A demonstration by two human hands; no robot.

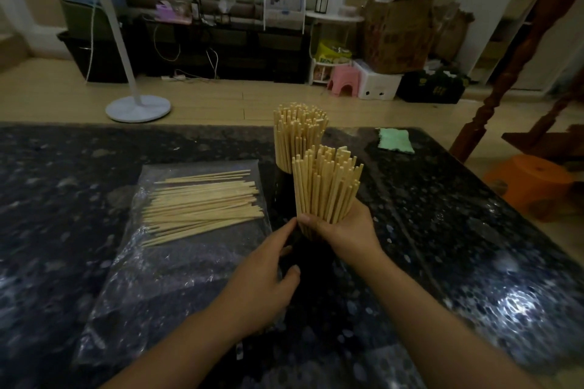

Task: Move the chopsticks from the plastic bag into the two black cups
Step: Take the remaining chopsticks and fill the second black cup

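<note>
A clear plastic bag point(177, 265) lies flat on the dark table, with several pale wooden chopsticks point(202, 207) lying across its far end. Two black cups stand to the right of it. The far cup point(279, 185) is packed with upright chopsticks point(298, 133). The near cup point(311, 259) is dark and hard to make out. My left hand point(267, 281) grips its side. My right hand point(343, 229) grips the base of a thick bundle of chopsticks point(325, 183) standing upright at the near cup's mouth.
The dark speckled stone table point(474, 230) fills the lower view. A green cloth point(396, 140) lies near its far right edge. Beyond the table are a white fan stand point(137, 107), a wooden post point(505, 73) and an orange stool point(534, 185).
</note>
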